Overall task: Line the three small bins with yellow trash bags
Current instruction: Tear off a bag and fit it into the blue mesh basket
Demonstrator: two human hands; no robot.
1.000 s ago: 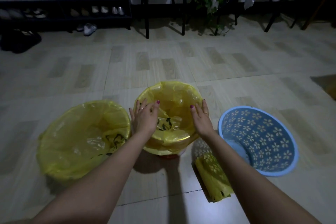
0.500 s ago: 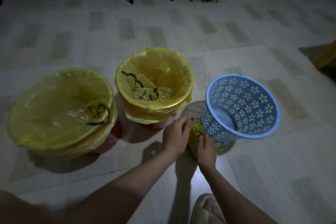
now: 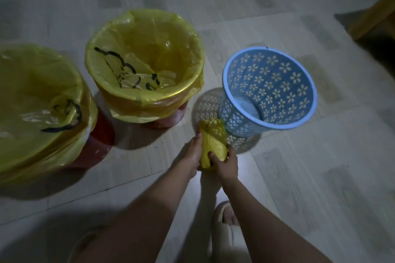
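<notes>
Three small bins stand in a row on the floor. The left bin (image 3: 94,145) and the middle bin (image 3: 171,117) are red, and each carries a yellow bag (image 3: 145,57) folded over its rim. The right bin (image 3: 269,89) is blue with flower-shaped holes and has no bag in it. Just in front of the blue bin lies a folded yellow trash bag (image 3: 213,143). My left hand (image 3: 191,156) holds its left side with the fingers along it. My right hand (image 3: 226,162) grips its near end.
My slippered foot (image 3: 226,226) stands on the pale tiled floor (image 3: 320,177) below my hands. A wooden furniture leg (image 3: 374,15) is at the upper right.
My hands left the rim of the middle bin and came down to the folded bag by the blue bin. Both hands now hold it. The camera has tilted down.
</notes>
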